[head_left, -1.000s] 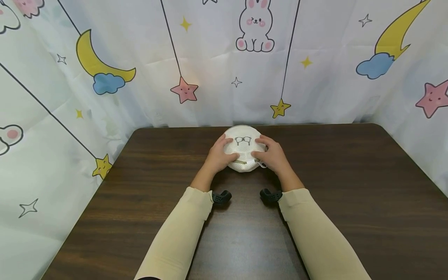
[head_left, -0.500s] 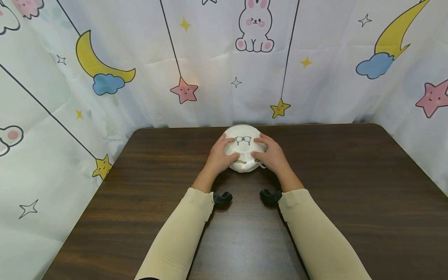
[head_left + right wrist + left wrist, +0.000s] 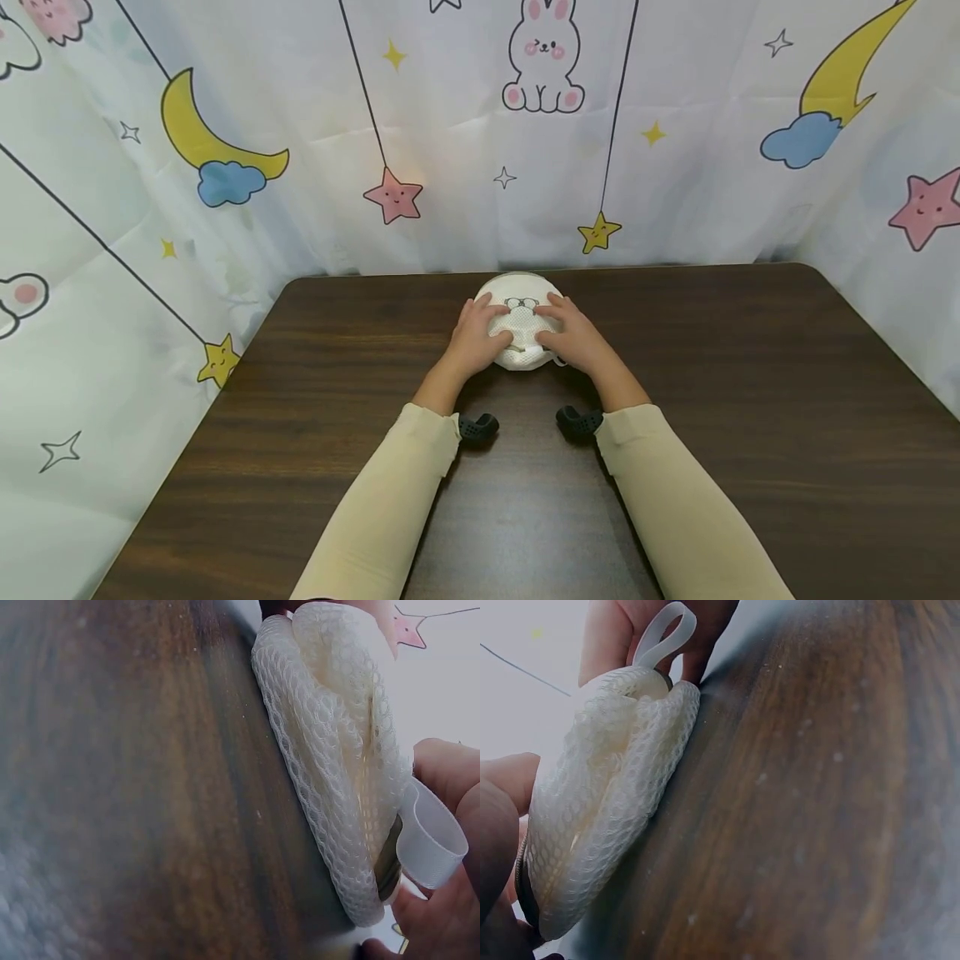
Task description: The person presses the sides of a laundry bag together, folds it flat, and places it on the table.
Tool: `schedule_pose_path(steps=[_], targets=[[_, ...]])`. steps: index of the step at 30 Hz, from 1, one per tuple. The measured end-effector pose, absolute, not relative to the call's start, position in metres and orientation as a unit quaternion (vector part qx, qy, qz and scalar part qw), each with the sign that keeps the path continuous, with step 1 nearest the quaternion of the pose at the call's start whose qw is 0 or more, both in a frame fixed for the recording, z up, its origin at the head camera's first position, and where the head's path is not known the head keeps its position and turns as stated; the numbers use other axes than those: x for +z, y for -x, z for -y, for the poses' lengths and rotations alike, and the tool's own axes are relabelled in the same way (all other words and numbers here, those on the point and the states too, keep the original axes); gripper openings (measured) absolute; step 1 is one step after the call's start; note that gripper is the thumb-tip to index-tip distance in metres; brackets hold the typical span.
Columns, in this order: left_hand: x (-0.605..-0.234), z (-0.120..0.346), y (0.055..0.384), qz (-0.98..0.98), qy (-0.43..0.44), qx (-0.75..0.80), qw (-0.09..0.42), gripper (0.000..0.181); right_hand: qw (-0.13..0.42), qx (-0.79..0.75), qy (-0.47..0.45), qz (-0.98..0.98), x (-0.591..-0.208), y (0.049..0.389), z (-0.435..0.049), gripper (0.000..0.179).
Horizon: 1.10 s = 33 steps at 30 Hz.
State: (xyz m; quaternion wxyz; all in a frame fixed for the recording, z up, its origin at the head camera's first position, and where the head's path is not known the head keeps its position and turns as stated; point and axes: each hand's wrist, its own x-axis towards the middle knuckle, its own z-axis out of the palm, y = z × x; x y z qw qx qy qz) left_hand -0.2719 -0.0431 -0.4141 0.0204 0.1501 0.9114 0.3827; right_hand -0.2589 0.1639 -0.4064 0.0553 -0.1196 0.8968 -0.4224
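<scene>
A round white mesh laundry bag (image 3: 523,327) with a line drawing of eyeglasses lies at the table's far edge. My left hand (image 3: 472,337) grips its left side and my right hand (image 3: 577,340) its right side, with thumbs nearer me and fingers bent over the top. Both wrist views show the mesh wall bulging and folded in the middle. A white ribbon loop (image 3: 431,840) sticks out near the right hand, beside a dark zipper-like edge (image 3: 388,862). The bag's underside and contents are hidden.
The dark wood table (image 3: 750,400) runs back to a white curtain (image 3: 465,225) printed with stars, moons and a rabbit. Dark wrist pieces (image 3: 478,429) jut inward from both sleeves, above the table.
Both hands have shifted slightly inward, and their fingers now reach further across the bag's top, near the glasses drawing. The bag looks a little squeezed. The head view has tilted slightly.
</scene>
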Motion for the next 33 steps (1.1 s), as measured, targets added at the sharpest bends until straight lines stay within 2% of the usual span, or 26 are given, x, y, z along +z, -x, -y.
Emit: schedule_pose_path(steps=[11,15,17,20,23,25,27,33], targets=[[-0.412,0.045,0.271,-0.896,-0.164,0.409,0.061,0.049,0.056,-0.39,0.118,-0.912,-0.399,0.256,-0.165,0.052],[-0.419,0.052,0.274,-0.881,-0.166,0.438,0.064,0.046,0.042,-0.382,0.095,-0.918,-0.399,0.251,-0.166,0.045],[-0.42,0.056,0.274,-0.878,-0.15,0.453,0.042,0.043,0.03,-0.389,0.081,-0.917,-0.401,0.249,-0.167,0.038],[-0.419,0.057,0.27,-0.886,-0.124,0.445,-0.022,0.031,0.006,-0.393,0.075,-0.916,-0.406,0.246,-0.168,0.031],[-0.415,0.054,0.263,-0.913,-0.117,0.382,-0.081,0.015,-0.012,-0.392,0.077,-0.917,-0.412,0.244,-0.169,0.025],[-0.411,0.051,0.259,-0.93,-0.127,0.329,-0.101,0.012,-0.021,-0.394,0.085,-0.915,-0.414,0.244,-0.17,0.023],[-0.407,0.047,0.256,-0.94,-0.14,0.297,-0.092,0.016,-0.025,-0.399,0.099,-0.911,-0.416,0.244,-0.171,0.025],[-0.401,0.038,0.256,-0.941,-0.18,0.287,-0.017,0.03,-0.02,-0.406,0.133,-0.904,-0.414,0.248,-0.173,0.037]])
